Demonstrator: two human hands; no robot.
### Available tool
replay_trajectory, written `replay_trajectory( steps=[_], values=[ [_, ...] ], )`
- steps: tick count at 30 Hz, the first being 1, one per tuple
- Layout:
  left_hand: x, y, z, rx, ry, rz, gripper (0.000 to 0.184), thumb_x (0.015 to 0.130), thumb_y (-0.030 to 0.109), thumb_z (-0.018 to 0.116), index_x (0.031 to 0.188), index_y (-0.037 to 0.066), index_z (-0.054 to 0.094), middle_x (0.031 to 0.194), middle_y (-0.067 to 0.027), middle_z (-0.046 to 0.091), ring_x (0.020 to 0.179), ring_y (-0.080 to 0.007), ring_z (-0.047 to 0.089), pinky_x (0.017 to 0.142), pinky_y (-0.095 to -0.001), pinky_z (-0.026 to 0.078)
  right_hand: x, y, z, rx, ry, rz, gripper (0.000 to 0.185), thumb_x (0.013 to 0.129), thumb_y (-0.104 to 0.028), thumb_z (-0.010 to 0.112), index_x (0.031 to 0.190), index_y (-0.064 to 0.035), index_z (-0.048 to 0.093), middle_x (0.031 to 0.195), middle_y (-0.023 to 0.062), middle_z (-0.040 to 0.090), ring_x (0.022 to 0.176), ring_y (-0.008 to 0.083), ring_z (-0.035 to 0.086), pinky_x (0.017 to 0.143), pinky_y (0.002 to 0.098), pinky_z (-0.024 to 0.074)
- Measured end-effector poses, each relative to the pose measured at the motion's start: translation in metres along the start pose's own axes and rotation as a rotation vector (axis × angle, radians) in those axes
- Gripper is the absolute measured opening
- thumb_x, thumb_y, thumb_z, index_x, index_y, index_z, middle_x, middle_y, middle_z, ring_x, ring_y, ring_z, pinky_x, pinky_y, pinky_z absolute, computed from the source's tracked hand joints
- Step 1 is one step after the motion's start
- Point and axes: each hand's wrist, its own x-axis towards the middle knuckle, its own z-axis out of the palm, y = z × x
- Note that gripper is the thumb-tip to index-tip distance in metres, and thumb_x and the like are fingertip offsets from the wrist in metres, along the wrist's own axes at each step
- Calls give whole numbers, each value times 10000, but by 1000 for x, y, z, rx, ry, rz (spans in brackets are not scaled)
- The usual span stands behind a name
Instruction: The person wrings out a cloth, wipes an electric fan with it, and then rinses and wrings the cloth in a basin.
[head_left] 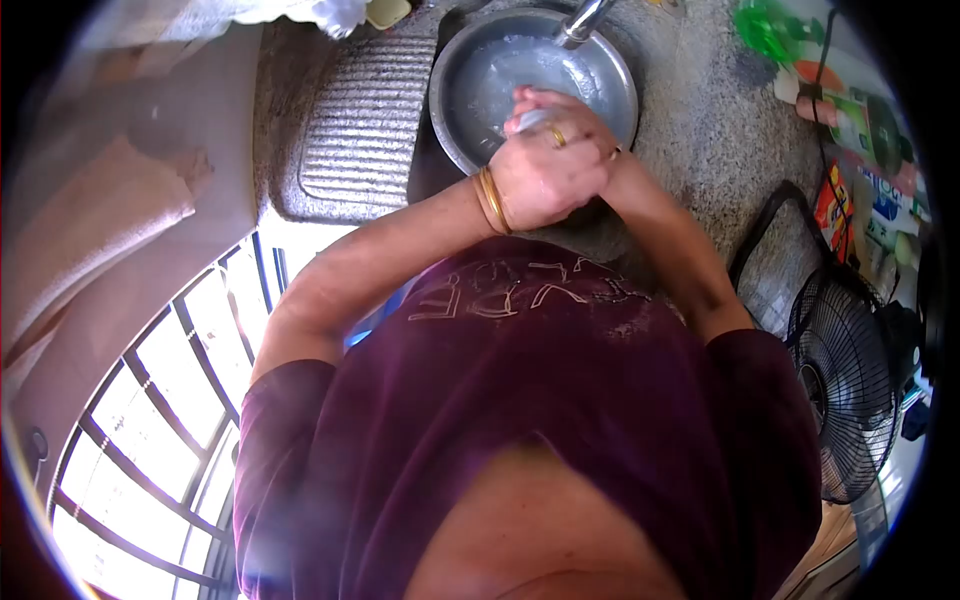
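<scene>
My left hand (548, 178), with gold bangles at its wrist, is closed and pressed against my right hand (565, 110) over the near edge of a round metal basin (636, 110). The fingers of my right hand are bent over a small whitish thing (533, 120) between the two hands, too small and covered to name. The left fingertips are hidden behind the right hand. Cloudy water stands in the basin, under a metal tap (583, 22).
Left of the basin is a ridged stone draining slab (365, 130). A black fan (845, 390) stands at the right, below bottles and packets, with a green bottle (775, 30) farther back. A barred window (160, 400) is at the lower left.
</scene>
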Motion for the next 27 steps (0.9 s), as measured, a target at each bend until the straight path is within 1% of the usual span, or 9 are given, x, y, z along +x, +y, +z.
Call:
replay_trajectory(
  steps=[2, 3, 6, 11, 16, 19, 20, 24, 27],
  values=[
    [-2, -7, 6, 88, -145, 204, 252, 583, 183, 582, 816, 93, 612, 903, -49, 607, 893, -234, 610, 814, -348, 518, 5, -20, 22, 104, 371, 173, 290, 825, -267, 675, 963, -33, 575, 795, 33, 612, 786, 192, 629, 752, 317, 517],
    [-5, 10, 17, 49, -159, 173, 252, 583, 183, 582, 816, 93, 612, 903, -49, 607, 893, -234, 610, 814, -348, 518, -6, -16, 13, 134, 401, 203, 290, 825, -267, 675, 963, -33, 575, 795, 33, 612, 786, 192, 629, 752, 317, 517],
    [-8, 6, 32, 69, -164, 303, 150, 600, 186, 566, 730, 110, 575, 791, -34, 555, 835, -213, 595, 796, -357, 512, 30, -14, -22, 39, 2, 565, 192, 802, -146, 606, 946, -21, 583, 725, 32, 575, 656, 179, 604, 602, 294, 489],
    [-34, 0, 67, 109, -345, 343, 87, 651, 212, 559, 682, 135, 583, 745, -16, 553, 721, -182, 556, 696, -318, 487, 45, 1, -30, -401, -80, 587, 156, 802, -155, 602, 842, -5, 604, 652, 34, 570, 593, 168, 598, 559, 305, 486],
    [-53, -4, 87, 332, -785, 257, 213, 792, 258, 552, 824, 93, 684, 804, -56, 638, 777, -243, 624, 706, -349, 489, 51, 26, -24, -824, -72, 466, 140, 796, -135, 603, 770, 2, 601, 588, 65, 572, 519, 153, 585, 483, 309, 448],
    [-48, -5, 83, 34, -861, 47, 266, 856, 253, 512, 950, 79, 691, 874, -86, 653, 792, -289, 627, 705, -372, 486, 59, 44, -16, -970, -78, 450, 149, 797, -138, 592, 738, -2, 600, 545, 78, 566, 488, 171, 585, 478, 317, 449],
    [-64, -3, 95, -49, -548, -116, 210, 892, 201, 495, 947, 103, 672, 944, -81, 659, 794, -199, 647, 694, -306, 500, 61, 52, -13, -1033, -82, 376, 158, 792, -132, 578, 710, 2, 595, 523, 98, 563, 459, 188, 581, 478, 328, 454],
    [-80, -10, 96, 43, -594, -46, 191, 876, 183, 506, 956, 105, 661, 960, -70, 642, 857, -192, 627, 764, -321, 483, 70, 84, -5, -1362, 10, 241, 191, 740, -150, 555, 775, 5, 662, 752, 210, 655, 760, 386, 644, 712, 446, 500],
    [-91, -13, 91, 82, -609, -21, 181, 864, 170, 515, 963, 107, 652, 973, -61, 629, 905, -186, 612, 816, -332, 469, 70, 93, 4, -1401, 45, 252, 198, 740, -152, 558, 799, 4, 664, 836, 228, 657, 819, 397, 637, 743, 456, 497]
  ],
)
